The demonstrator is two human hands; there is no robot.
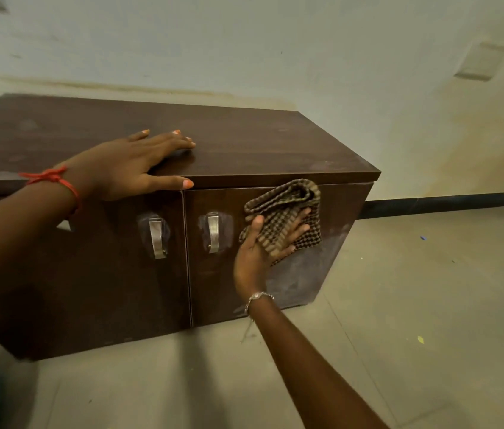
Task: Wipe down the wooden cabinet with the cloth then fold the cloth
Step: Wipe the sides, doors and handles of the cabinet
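Clearly the wiping step is in hand: the right hand [264,246] presses the bunched checked cloth [287,212] flat against the right door [290,274] of the wooden cabinet [244,140], near its upper edge, fingers spread over the fabric. The left hand [139,165] lies on the top's front edge, fingers together, thumb over the lip. Next, I judge, firm strokes down the dusty lower panel. Counted: one cabinet, two doors, two metal handles [213,232], one cloth.
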